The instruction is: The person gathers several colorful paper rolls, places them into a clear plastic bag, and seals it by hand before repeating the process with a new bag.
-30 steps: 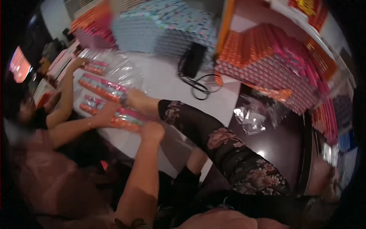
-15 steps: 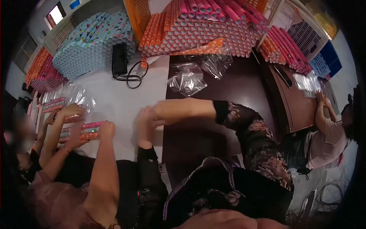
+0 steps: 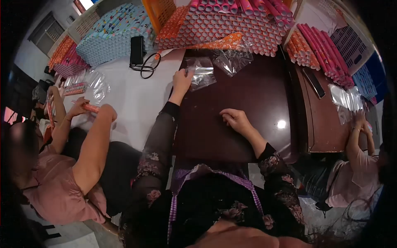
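My left hand (image 3: 182, 84) reaches to the far part of the dark tabletop, its fingers closed at the left edge of a clear plastic bag (image 3: 203, 74). More clear plastic bags (image 3: 232, 62) lie just behind and to the right. My right hand (image 3: 236, 120) hovers over or rests on the dark brown table (image 3: 215, 142), fingers loosely bent and apart, with nothing visible in them. Beyond the bags, orange-patterned paper (image 3: 225, 42) lies in front of a stack of orange paper tubes (image 3: 223, 31).
Pink rolls (image 3: 244, 6) top the stack; blue patterned rolls (image 3: 115, 37) stand left. A black phone (image 3: 137, 50) with a cord is on the white surface (image 3: 124, 89). Another phone (image 3: 313, 82) lies right. A co-worker's hand (image 3: 80, 107) holds rolls at left; another person (image 3: 351, 173) works at right.
My hands, together over the white surface before, have separated. The left has gone forward to the plastic bag, the right has moved over the dark table. The head view has shifted.
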{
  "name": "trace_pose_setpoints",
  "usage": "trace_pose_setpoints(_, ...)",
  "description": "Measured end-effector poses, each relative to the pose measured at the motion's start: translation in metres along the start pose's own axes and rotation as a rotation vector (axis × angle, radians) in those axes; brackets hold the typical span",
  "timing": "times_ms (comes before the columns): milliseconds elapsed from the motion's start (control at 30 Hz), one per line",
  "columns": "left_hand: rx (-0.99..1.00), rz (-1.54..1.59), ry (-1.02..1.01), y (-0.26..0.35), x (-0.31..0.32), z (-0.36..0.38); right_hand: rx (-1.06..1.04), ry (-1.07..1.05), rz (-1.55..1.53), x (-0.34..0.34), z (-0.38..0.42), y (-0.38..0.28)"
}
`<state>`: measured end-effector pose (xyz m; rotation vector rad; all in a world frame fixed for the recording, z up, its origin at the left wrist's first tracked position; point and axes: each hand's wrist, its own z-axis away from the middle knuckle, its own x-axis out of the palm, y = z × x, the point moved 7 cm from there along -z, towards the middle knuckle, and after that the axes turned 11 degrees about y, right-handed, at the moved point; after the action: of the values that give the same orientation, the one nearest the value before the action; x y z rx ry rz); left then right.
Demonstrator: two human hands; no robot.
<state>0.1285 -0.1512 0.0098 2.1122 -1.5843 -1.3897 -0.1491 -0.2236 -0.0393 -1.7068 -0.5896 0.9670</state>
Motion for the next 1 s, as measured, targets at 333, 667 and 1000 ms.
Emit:
trace_pose_setpoints(333,-0.491,1.148,-0.178,0.058,-0.006,-0.003,0.130,0.079,-0.136,-0.020,-0.010,-0.001)
trace_pose_setpoints(667,-0.776,2.050,-0.669,0.116,-0.057,0.033,0.160,0.099,-0.503,-0.034,-0.023,0.002)
trace_pose_setpoints(1000,-0.604,1.183,-0.973,0.110,-0.059,0.157,0.251,-0.236,-1.411,-0.030,-0.029,-0.021)
